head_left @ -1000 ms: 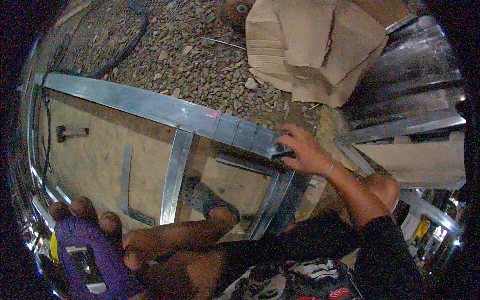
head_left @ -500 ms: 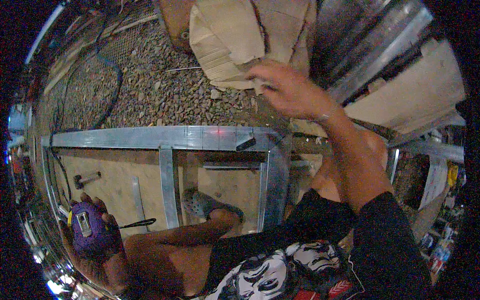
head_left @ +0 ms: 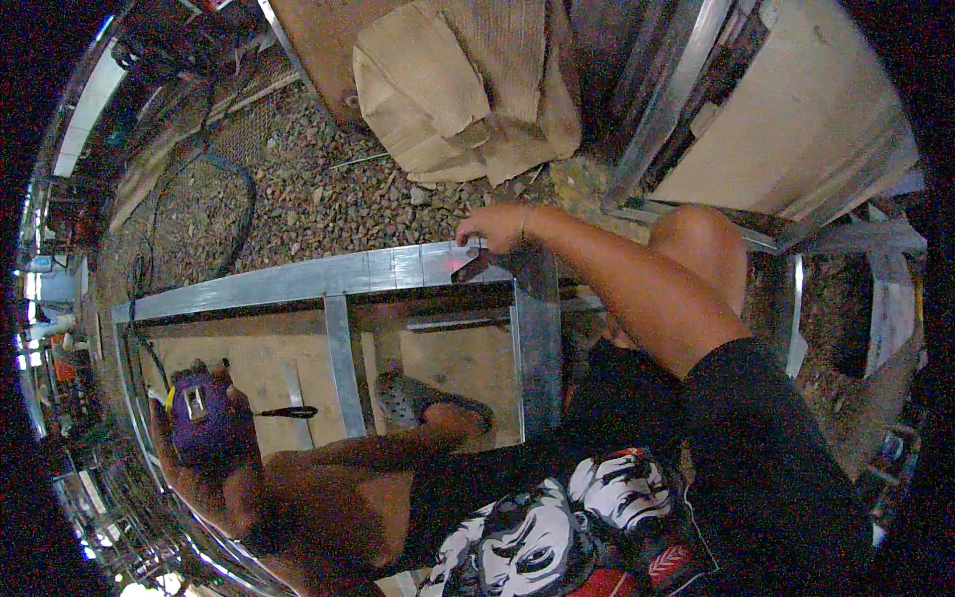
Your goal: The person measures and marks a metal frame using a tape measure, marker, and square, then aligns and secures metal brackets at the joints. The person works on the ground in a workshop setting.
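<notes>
My left hand [head_left: 234, 463] is wrapped around a purple tape measure [head_left: 204, 423] with a metal clip and a black wrist strap [head_left: 288, 411]. It is held low at the left, over the metal frame [head_left: 298, 279]. My right hand [head_left: 500, 227] reaches across to the frame's far bar near its right corner. Its fingers are bent onto a small dark flat piece [head_left: 472, 266] on that bar, partly covering its upper edge. A reddish spot of light falls beside the fingertips.
Gravel [head_left: 328, 199] lies beyond the frame, with a dark cable [head_left: 244, 199] across it. Folded brown cardboard [head_left: 423, 80] and metal bars [head_left: 667, 90] stand at the back. My foot in a grey clog [head_left: 403, 398] is inside the frame, on a board.
My right hand has come down from the cardboard to the dark piece on the frame's far bar. My left hand still holds the tape measure. The whole view has shifted slightly.
</notes>
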The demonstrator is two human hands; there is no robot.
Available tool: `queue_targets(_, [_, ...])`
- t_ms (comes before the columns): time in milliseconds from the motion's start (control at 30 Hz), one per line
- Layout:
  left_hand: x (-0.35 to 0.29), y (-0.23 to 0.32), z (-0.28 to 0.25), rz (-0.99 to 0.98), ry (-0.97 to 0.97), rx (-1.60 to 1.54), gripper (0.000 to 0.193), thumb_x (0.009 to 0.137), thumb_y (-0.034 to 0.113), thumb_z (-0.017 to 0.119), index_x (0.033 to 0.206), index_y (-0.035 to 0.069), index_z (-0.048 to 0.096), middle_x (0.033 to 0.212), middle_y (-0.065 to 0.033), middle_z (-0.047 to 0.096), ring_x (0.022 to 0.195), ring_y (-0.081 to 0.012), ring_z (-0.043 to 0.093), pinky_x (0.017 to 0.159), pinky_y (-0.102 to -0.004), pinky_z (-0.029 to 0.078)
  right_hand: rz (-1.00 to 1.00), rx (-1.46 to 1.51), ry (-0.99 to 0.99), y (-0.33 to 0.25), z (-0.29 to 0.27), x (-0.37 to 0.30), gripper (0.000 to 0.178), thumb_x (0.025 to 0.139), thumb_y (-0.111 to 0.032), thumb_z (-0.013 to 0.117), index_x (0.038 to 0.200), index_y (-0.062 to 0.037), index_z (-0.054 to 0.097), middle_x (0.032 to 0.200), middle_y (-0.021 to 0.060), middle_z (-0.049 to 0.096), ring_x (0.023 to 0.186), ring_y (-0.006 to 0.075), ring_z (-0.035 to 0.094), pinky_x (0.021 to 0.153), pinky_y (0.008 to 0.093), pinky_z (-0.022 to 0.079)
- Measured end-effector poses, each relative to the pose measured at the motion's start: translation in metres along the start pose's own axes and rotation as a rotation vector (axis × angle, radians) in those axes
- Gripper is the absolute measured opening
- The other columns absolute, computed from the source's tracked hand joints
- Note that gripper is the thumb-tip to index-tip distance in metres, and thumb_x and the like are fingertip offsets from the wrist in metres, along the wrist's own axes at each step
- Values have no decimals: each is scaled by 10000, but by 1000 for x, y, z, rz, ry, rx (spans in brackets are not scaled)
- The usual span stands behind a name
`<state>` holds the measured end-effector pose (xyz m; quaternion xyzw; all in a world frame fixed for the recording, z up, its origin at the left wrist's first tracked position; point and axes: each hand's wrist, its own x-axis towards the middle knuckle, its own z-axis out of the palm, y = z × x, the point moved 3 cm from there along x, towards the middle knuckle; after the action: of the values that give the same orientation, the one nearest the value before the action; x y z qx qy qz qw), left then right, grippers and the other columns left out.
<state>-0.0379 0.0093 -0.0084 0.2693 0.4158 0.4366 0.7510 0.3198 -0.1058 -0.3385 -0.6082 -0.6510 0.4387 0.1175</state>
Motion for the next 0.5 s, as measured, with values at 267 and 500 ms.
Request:
queue_targets(267, [-11, -1, 4, -13, -80, -39, 435, 965, 297, 601, 1297, 22, 545, 1303, -251, 563, 1183, -415, 564, 931, -539, 530, -49, -130, 77, -9, 8, 1, 697, 510, -177, 856, 1171, -116, 645, 1111, 185, 657, 1088, 402, 602, 886, 515, 512])
queue_targets(500, [-12, 0, 2, -36, -152, -32, 420, 968, 298, 599, 1285, 27, 549, 1291, -244, 569, 1155, -409, 575, 927, -546, 531, 5, -355, 38, -23, 11, -5, 606, 599, -319, 848, 1149, -150, 655, 1035, 164, 689, 1019, 409, 630, 854, 508, 521])
